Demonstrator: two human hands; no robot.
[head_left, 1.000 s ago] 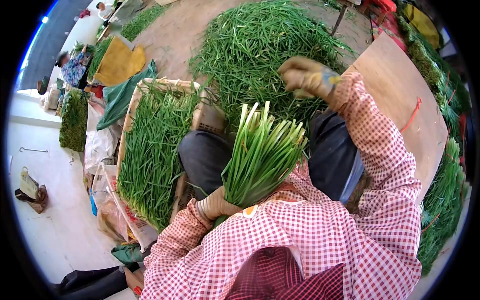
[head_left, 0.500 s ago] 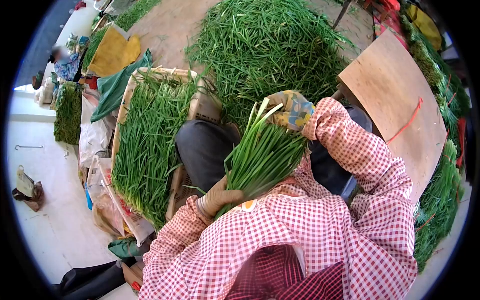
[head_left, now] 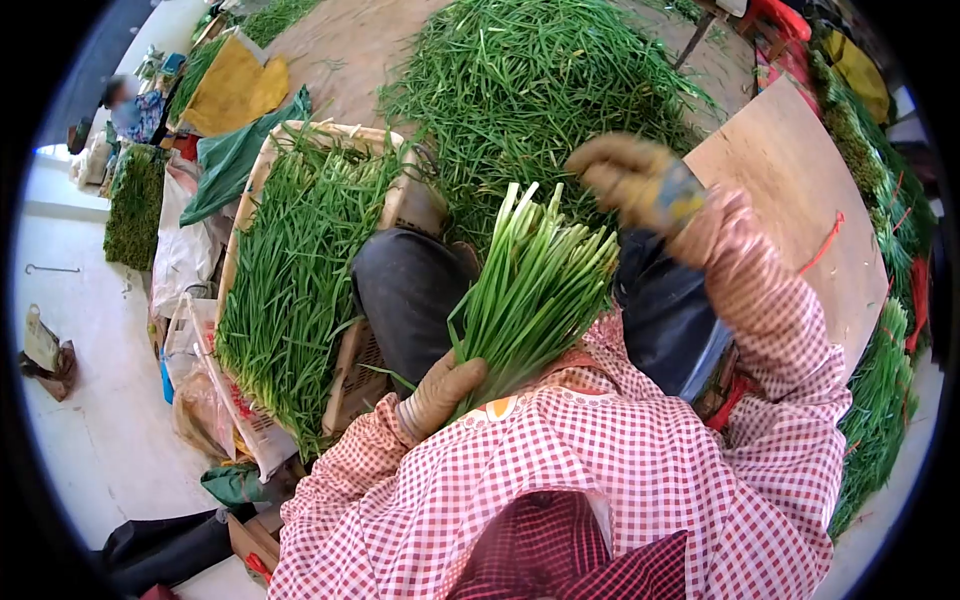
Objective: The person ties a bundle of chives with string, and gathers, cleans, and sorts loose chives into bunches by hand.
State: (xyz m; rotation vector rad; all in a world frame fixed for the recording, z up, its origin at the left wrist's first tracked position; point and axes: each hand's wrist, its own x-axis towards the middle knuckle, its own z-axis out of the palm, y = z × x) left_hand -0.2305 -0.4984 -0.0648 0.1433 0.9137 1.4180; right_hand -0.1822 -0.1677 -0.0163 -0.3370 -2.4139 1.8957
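My left hand [head_left: 446, 390], in a tan work glove, is closed round the lower part of a bunch of garlic chives [head_left: 535, 290]. The bunch slants up in front of my chest, pale cut ends at the top and green leaves below. My right hand [head_left: 640, 185], gloved with a blue and yellow patterned cuff, is raised to the right of the pale ends and apart from them. It is blurred by motion, but its fingers look stretched out, with nothing visible in them.
A large heap of loose chives [head_left: 540, 90] lies ahead on the floor. At left stands a crate [head_left: 262, 190] full of chives. A board [head_left: 800, 210] leans at right, with more greens [head_left: 875, 420] beyond. Another person [head_left: 135, 110] is at far left.
My right hand has let go of the top of the bunch and moved up and to the right, baring the pale ends. My left hand keeps its hold.
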